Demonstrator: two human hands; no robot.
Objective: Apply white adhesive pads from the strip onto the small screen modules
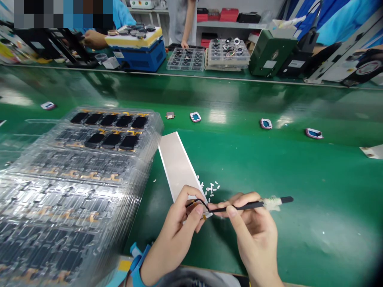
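The right hand is gripping black tweezers, pointing at a small part that the left hand is pinching over the near end of the paper strip. White scraps are lying right of the strip; stacked clear trays are standing left of it.

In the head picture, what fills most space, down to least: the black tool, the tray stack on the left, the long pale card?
1. Tray stack
2. Pale card
3. Black tool, in the right hand

On the tabletop, stacked trays reach the near edge, left of a sheet with scraps at its right.
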